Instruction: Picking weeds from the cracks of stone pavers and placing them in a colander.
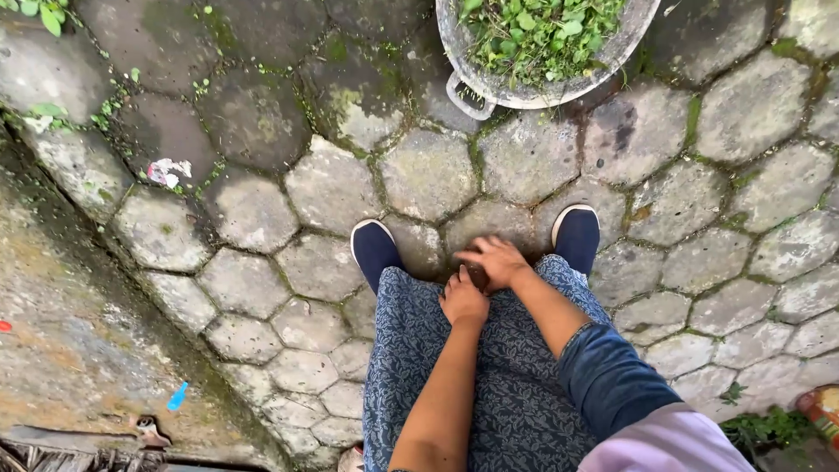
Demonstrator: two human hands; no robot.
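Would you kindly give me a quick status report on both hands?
Left hand and right hand together over the patterned skirt, closed around a small dark item, unclear. Basin of weeds ahead, apart. Nothing between.

Grey hexagonal paving stones point(332, 188) with green moss in the joints fill the frame; grey metal basin point(489, 87) of green weeds at upper centre; navy shoes point(376, 249) with white soles at centre; blue floral-patterned skirt point(489, 376) below; light blue scrap point(177, 397) at lower left.
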